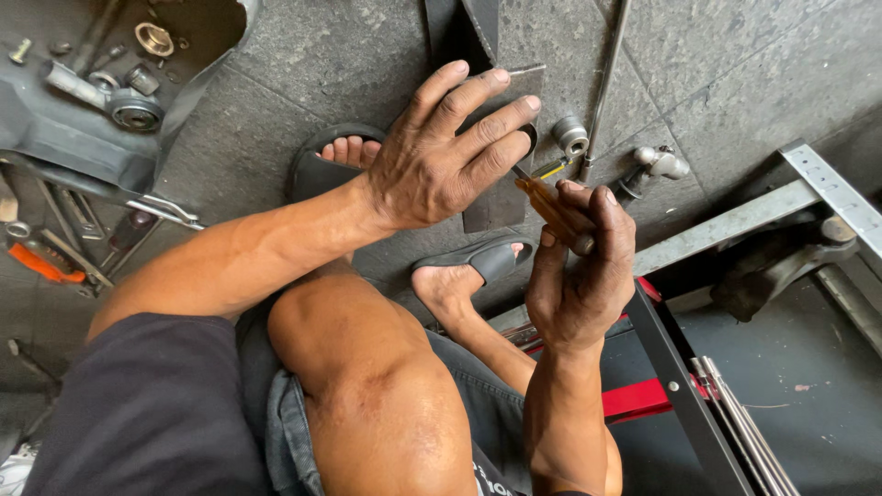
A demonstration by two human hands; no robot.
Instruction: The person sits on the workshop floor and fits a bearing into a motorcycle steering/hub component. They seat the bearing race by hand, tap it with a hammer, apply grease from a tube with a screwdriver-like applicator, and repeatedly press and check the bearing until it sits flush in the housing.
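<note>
Person squats on the stone floor [717,64], knee up front. Right hand [583,276] is wrapped tight round an amber-handled screwdriver [551,209], tip aimed under the left hand [441,156] — fingers spread, palm pressing a dark flat metal piece [501,204] to the floor between the sandals. Best kept pinned flat, tip seated square, I'd say. Beyond: a socket [571,134], long rod [606,78] — parts tray [55,138] far left.
</note>
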